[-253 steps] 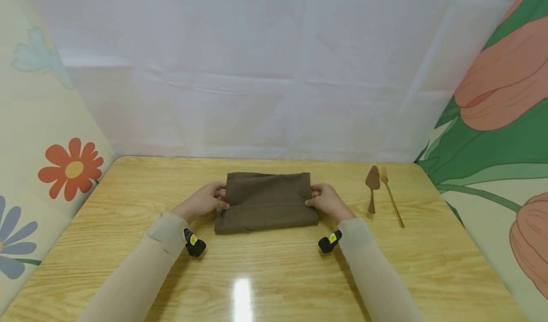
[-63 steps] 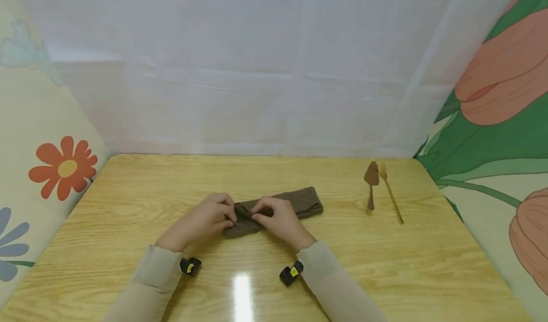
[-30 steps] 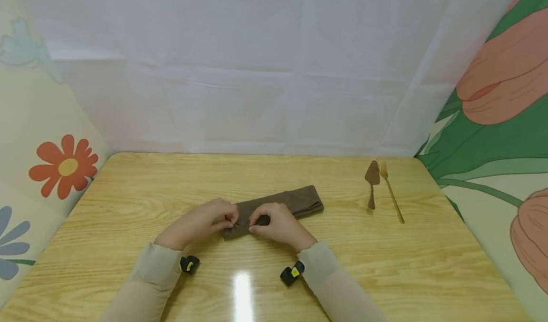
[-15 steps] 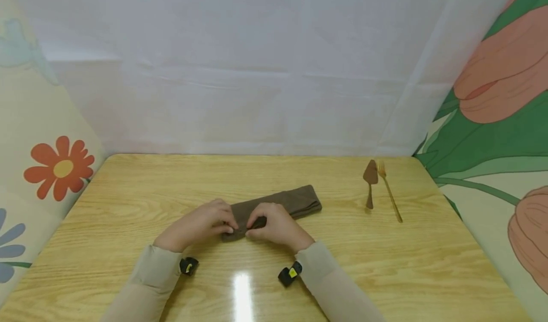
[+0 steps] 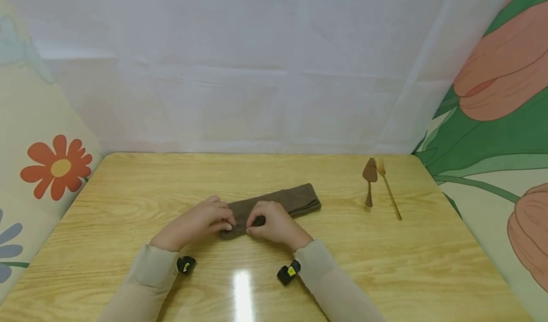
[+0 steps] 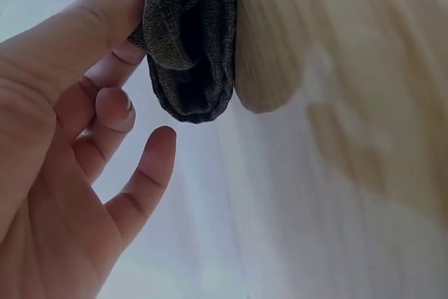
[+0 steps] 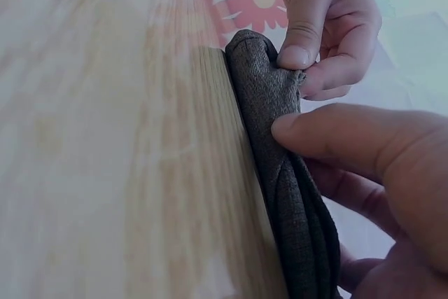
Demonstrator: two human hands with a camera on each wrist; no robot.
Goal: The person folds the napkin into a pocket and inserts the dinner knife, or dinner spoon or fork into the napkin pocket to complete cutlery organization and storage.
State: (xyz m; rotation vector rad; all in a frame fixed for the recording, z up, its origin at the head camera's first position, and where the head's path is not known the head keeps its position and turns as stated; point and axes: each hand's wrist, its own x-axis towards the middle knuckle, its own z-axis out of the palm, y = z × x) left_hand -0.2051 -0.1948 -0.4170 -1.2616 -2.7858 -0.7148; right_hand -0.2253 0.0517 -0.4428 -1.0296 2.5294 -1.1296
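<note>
A dark brown cloth napkin (image 5: 295, 199) lies on the table as a narrow folded strip, its right end angled away from me. Near its left end, my left hand (image 5: 205, 222) pinches the near edge between thumb and forefinger. Close beside it, my right hand (image 5: 276, 222) pinches the same edge, thumb toward me. The left wrist view looks into the napkin's end (image 6: 192, 47), where layers curl around a hollow. In the right wrist view a small frayed bit of the edge pokes up at the left thumb (image 7: 297, 54). The right hand covers part of the strip's middle.
At the back right of the wooden table (image 5: 368, 265) lie a brown cake server (image 5: 370, 170) and a gold fork (image 5: 389, 190), side by side. A white sheet (image 5: 257, 74) hangs behind the table; flower-printed panels (image 5: 484, 146) flank it.
The napkin was a wider rectangle held at both sides; now it is a narrow slanted strip. Both hands have come together at its left end. Over the last second they shift only slightly.
</note>
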